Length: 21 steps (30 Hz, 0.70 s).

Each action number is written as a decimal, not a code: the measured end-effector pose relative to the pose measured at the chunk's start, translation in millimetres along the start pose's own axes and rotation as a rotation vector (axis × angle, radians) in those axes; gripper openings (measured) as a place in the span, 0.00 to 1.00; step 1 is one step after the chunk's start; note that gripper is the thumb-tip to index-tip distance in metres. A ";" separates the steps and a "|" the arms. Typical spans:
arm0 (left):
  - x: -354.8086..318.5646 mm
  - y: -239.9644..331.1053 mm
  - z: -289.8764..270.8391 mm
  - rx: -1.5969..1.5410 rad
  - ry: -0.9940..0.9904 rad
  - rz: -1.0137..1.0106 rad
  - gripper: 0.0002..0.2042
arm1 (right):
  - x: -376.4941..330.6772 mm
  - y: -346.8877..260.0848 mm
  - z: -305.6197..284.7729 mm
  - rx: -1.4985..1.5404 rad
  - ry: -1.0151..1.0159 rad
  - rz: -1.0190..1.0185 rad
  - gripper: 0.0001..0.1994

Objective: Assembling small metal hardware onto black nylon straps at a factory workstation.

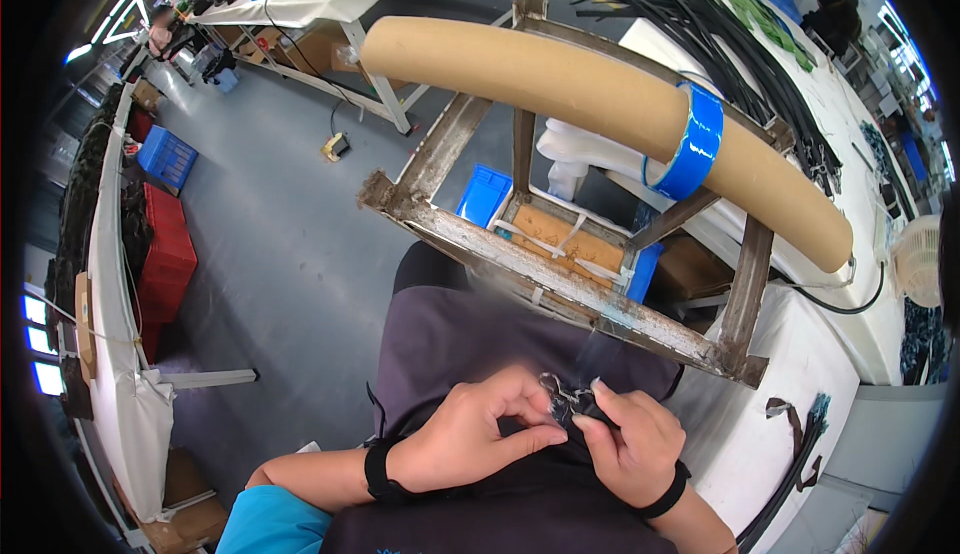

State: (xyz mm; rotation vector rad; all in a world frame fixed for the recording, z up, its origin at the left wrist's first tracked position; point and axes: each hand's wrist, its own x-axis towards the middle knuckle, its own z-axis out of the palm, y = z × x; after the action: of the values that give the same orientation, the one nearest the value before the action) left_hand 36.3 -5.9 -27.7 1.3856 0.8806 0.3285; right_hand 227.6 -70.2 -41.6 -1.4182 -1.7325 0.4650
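My left hand (470,434) and my right hand (630,444) meet in front of my chest, over a dark apron. Both pinch a small black part with a bit of metal on it (570,401), held between fingertips and thumbs. Each wrist wears a black band. Just above the hands runs the rusty metal frame (560,274), which carries a long cardboard tube (560,79) with a roll of blue tape (695,144) around it.
A white-covered table (750,424) lies at the right with black straps (800,434) on it; a bundle of long black strips (740,44) lies beyond. Blue crates (485,194) sit under the frame. Red and blue crates (165,244) stand at the left.
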 end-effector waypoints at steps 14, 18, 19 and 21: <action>-3.9 -15.8 8.5 -0.384 -0.013 0.147 0.10 | 0.6 -3.2 1.4 -0.078 0.002 -0.055 0.16; -4.6 -10.8 6.5 -0.148 0.010 0.186 0.09 | 6.0 -28.3 -4.2 -0.072 0.011 0.059 0.09; -8.3 -9.3 9.2 -0.166 0.027 0.198 0.09 | 5.1 -27.7 -3.4 -0.085 0.013 0.018 0.11; -10.3 -0.6 3.0 0.062 -0.008 0.247 0.10 | 5.2 -25.8 -3.6 -0.117 0.000 -0.012 0.12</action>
State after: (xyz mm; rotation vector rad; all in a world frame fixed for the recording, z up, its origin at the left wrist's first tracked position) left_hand 31.5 -15.1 -24.8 1.5562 0.7185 0.4867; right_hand 214.1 -73.6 -18.9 -1.4884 -1.7918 0.3620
